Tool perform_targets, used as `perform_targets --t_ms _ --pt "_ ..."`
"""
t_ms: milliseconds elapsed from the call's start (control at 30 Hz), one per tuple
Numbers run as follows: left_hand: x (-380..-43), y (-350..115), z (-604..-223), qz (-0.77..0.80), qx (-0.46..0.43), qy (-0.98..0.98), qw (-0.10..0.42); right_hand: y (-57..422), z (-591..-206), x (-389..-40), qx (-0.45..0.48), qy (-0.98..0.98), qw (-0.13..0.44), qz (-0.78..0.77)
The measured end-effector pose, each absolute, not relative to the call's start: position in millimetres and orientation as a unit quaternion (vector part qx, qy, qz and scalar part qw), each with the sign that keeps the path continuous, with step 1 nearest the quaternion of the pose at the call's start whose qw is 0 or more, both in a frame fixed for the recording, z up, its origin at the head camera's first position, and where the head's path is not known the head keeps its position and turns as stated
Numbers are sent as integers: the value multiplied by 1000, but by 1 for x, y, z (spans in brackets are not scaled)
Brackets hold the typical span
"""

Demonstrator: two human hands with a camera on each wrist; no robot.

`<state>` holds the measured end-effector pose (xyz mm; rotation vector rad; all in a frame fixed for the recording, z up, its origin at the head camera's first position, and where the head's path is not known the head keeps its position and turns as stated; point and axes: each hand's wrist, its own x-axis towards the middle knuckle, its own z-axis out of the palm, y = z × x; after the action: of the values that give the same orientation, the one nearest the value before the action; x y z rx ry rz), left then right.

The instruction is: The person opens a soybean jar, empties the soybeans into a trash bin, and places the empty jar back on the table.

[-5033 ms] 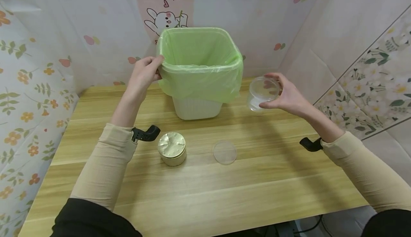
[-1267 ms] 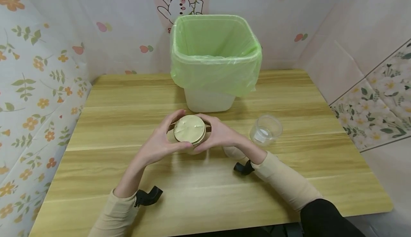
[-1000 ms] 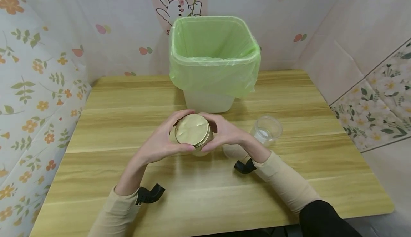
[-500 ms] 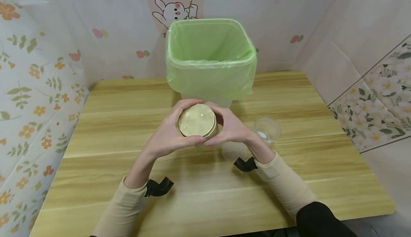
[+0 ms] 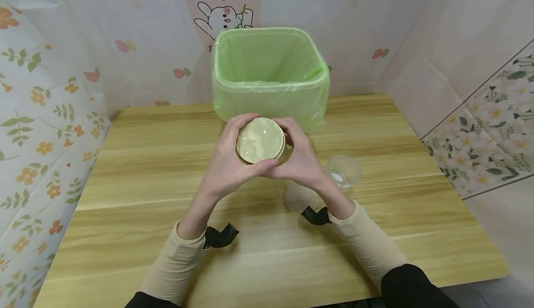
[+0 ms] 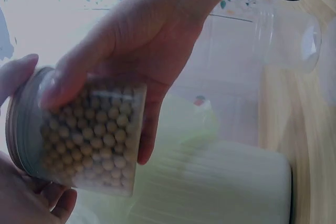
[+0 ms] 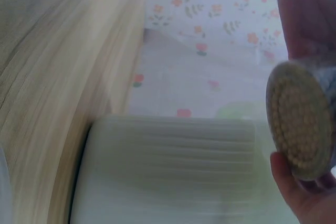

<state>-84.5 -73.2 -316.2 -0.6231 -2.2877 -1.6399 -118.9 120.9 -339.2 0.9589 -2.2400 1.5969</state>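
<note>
Between both hands, a clear jar [image 6: 89,140] with a gold lid [image 5: 259,140] is held up over the table, its top tipped toward the head camera. Small round tan balls [image 6: 100,137], like soybeans, fill it. My left hand [image 5: 227,164] curls round the lid side, thumb along the near rim. My right hand [image 5: 302,159] grips the jar's body, its thumb meeting the left thumb in the head view. In the right wrist view the jar's round base [image 7: 299,119] shows the balls packed against it. A clear cup [image 5: 343,170] and a clear disc [image 5: 301,198] lie on the table beyond my right wrist.
Behind the hands stands a white bin [image 7: 173,171] lined with a green bag [image 5: 271,94], overlapped by the jar in the head view. Patterned cloth [image 5: 146,34] hangs behind the wooden table [image 5: 146,169] and at its sides.
Five seconds ago my left hand was at the bin rim and my right held the clear cup, which now stands on the table. Both hands have since raised the jar toward the bin.
</note>
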Motion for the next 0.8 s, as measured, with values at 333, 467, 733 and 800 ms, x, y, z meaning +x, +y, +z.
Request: perform_targets --t_ms 333,467,733,800 --pt "-79 -69 -314 -544 -165 -810 145 116 -340 -114 290 -779 152 535" --pt "-78 -74 -311 -558 -198 -797 115 122 -336 -118 307 -740 69 595" --pt "-80 -89 -306 -584 -306 -751 33 140 -334 -127 363 -640 -104 669" --pt "-81 -92 -305 -591 -335 -734 11 143 -336 -128 375 -622 -130 674"
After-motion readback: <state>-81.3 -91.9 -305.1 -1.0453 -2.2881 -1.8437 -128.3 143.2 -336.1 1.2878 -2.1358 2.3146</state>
